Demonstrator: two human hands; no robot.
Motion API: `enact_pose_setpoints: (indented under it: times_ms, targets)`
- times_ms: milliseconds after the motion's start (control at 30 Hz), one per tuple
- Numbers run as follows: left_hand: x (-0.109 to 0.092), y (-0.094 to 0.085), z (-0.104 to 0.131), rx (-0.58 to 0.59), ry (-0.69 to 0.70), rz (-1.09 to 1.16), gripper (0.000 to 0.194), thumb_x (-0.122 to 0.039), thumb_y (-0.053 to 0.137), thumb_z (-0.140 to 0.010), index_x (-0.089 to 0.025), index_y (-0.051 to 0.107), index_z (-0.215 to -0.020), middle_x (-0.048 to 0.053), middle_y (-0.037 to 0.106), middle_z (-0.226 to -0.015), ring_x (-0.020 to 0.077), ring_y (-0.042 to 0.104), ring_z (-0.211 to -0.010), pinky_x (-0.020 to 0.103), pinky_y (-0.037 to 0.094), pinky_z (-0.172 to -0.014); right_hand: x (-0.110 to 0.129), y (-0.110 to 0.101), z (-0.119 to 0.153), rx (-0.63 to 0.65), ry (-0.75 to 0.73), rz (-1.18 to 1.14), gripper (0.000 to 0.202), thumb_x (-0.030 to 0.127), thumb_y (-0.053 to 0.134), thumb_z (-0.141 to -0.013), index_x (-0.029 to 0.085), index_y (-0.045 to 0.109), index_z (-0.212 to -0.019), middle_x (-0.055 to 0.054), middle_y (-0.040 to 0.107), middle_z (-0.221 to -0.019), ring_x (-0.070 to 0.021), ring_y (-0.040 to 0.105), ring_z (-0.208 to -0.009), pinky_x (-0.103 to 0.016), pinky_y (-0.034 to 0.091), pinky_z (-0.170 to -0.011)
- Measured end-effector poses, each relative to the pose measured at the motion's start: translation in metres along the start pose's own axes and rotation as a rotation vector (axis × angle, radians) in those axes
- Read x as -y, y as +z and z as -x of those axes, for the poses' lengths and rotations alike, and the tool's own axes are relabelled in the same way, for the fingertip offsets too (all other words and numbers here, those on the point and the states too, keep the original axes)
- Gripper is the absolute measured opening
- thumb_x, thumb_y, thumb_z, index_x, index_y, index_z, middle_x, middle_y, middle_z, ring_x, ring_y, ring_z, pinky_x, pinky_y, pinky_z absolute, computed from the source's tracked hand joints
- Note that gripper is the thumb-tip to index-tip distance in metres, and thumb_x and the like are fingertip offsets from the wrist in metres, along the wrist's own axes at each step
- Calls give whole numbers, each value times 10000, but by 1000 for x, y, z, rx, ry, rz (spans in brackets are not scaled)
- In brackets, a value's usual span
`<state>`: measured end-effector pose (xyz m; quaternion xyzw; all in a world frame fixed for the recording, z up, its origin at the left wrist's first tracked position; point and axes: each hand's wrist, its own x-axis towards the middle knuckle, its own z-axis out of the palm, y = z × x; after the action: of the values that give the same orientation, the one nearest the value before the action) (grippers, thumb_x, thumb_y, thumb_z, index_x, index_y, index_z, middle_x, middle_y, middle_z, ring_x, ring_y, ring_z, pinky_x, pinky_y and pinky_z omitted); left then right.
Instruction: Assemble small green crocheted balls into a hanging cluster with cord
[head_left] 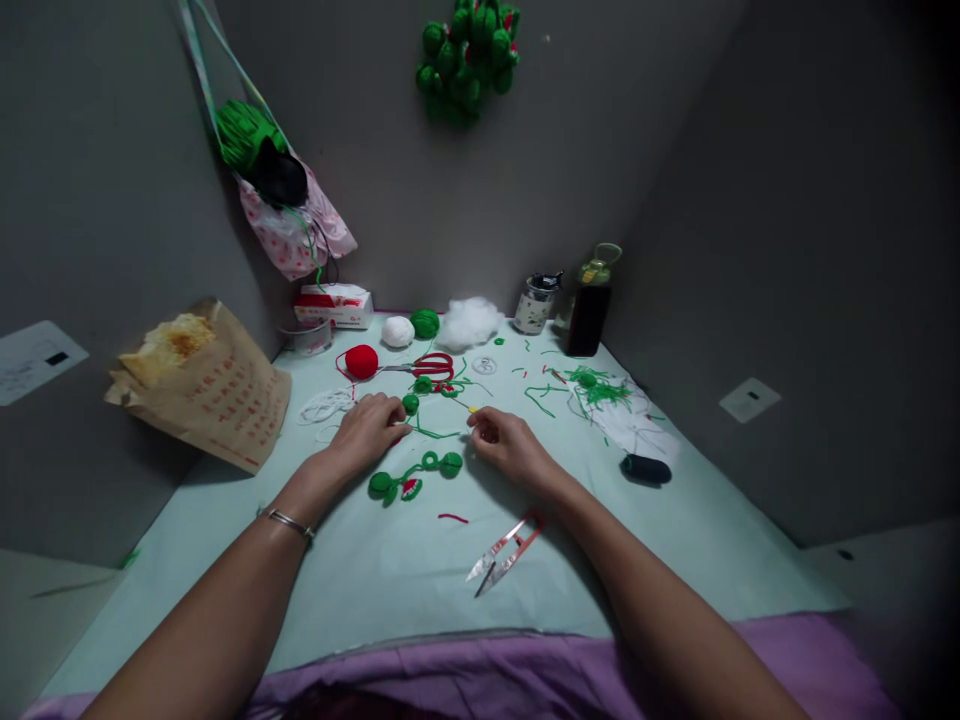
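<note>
My left hand point(373, 428) is closed in a pinch at the end of a green yarn strand point(436, 433), which trails over the table toward the right. Just above its fingertips lies a small green crocheted ball point(410, 404). My right hand point(508, 443) has thumb and fingers pinched together; what they hold is too small to make out. A yellow-tipped thin tool point(472, 408) shows beside its fingertips. Below and between both hands lies a green crocheted strand point(409, 475) with balls, a leaf, a ring and a red-and-white piece. Beyond them rests a similar crocheted piece point(444, 388).
Orange thread snips point(517, 540) lie in front of my right hand. Red-handled scissors point(433, 367), a red yarn ball point(361, 361) and white stuffing point(471, 322) are farther back. A paper food bag point(247, 390) leans left; a dark bottle point(589, 318) stands at back right.
</note>
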<state>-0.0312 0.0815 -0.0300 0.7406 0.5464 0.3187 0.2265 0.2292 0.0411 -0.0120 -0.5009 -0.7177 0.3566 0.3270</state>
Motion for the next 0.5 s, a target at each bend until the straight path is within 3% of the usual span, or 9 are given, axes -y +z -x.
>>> enact_pose_setpoints:
  times_ms: [200, 367, 500]
  targets:
    - [7, -8, -7, -113, 0, 7, 124, -335, 595, -800, -231, 633, -743, 43, 641, -779, 246, 571, -797, 352, 421, -744, -3, -5, -5, 12, 51, -179, 160, 302, 615, -766, 149, 650, -798, -1, 608, -704, -112, 500, -610, -240, 396, -582]
    - [5, -21, -9, -293, -8, 114, 151, -351, 554, -838, -213, 610, -864, 53, 663, -917, 224, 599, -866, 340, 449, -826, 4, -12, -5, -103, 79, -288, 223, 374, 626, -765, 158, 624, -824, 0, 618, -699, -96, 453, -545, -235, 371, -530]
    - [3, -21, -8, -354, -28, 248, 229, -369, 527, -874, -188, 614, -984, 44, 683, -860, 202, 642, -803, 308, 477, -773, 4, -13, -13, -200, 104, -281, 248, 405, 633, -734, 171, 607, -813, 18, 581, -662, -98, 436, -521, -245, 359, -524]
